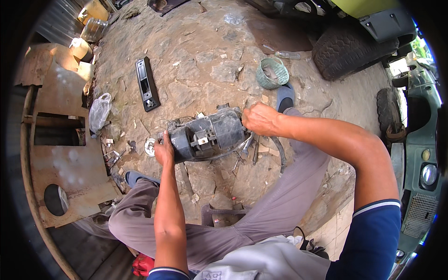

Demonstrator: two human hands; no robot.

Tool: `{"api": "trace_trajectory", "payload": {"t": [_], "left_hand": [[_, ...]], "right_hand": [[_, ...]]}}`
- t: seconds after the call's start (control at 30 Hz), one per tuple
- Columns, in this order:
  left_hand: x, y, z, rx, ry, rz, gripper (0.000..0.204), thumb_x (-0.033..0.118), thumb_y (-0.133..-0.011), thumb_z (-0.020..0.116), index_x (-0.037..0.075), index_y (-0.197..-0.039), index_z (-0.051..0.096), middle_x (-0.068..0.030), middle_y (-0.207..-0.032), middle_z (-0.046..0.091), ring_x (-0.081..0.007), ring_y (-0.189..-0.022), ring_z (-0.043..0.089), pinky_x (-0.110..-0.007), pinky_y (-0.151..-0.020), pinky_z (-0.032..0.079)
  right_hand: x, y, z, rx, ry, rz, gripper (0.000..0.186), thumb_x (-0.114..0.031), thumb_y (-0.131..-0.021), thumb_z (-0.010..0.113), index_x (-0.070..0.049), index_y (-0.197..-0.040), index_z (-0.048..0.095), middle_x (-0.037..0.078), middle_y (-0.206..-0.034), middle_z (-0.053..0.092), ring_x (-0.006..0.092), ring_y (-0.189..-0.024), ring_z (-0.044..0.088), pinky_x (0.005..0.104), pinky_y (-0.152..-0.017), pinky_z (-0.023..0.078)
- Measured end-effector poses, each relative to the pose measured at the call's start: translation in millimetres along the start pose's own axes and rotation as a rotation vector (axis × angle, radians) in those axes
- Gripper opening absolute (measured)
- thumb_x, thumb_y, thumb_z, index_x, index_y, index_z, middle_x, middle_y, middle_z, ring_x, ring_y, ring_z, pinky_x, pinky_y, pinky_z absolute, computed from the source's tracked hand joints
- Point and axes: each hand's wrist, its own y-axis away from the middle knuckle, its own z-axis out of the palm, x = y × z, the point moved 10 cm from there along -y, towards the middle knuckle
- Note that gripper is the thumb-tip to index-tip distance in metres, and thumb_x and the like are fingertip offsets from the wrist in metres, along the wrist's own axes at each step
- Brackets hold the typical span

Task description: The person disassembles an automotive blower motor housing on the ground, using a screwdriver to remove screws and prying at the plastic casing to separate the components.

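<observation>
A dirty black plastic and metal housing, perhaps a blower unit, lies between my legs on the rough floor. My left hand grips its left end, thumb upward, beside a round silvery part. My right hand is closed at the housing's right end; what its fingers hold is hidden. A black hose curves down from under that end. Metal tools lie just right of and below the housing, partly covered by it.
A long black panel, a plastic bag and a green basket lie beyond. Rusty sheet metal and jugs line the left. A tyre stands upper right, a green vehicle body far right.
</observation>
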Motion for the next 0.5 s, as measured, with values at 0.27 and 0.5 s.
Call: {"api": "trace_trajectory", "payload": {"t": [0.27, 0.5], "left_hand": [[-10, 15, -7, 0.066, -0.008, -0.012, 0.078, 0.067, -0.088, 0.062, -0.002, -0.123, 0.067, -0.0281, -0.112, 0.071, -0.045, -0.108, 0.066, -0.05, -0.095, 0.049], [4, 28, -19, 0.064, 0.081, -0.028, 0.071, 0.066, -0.089, 0.062, 0.004, -0.121, 0.069, -0.0264, -0.11, 0.071, -0.0447, -0.105, 0.067, -0.05, -0.091, 0.05]], "right_hand": [[93, 22, 49, -0.234, -1.405, 1.169, 0.047, -0.039, -0.097, 0.058, 0.0, -0.124, 0.057, 0.027, -0.092, 0.068, 0.0403, -0.088, 0.071, 0.0485, -0.077, 0.057], [37, -26, -15, -0.284, -0.139, 0.238, 0.025, -0.021, -0.086, 0.058, -0.002, -0.094, 0.072, 0.024, -0.086, 0.069, 0.0345, -0.084, 0.073, 0.0448, -0.073, 0.058]]}}
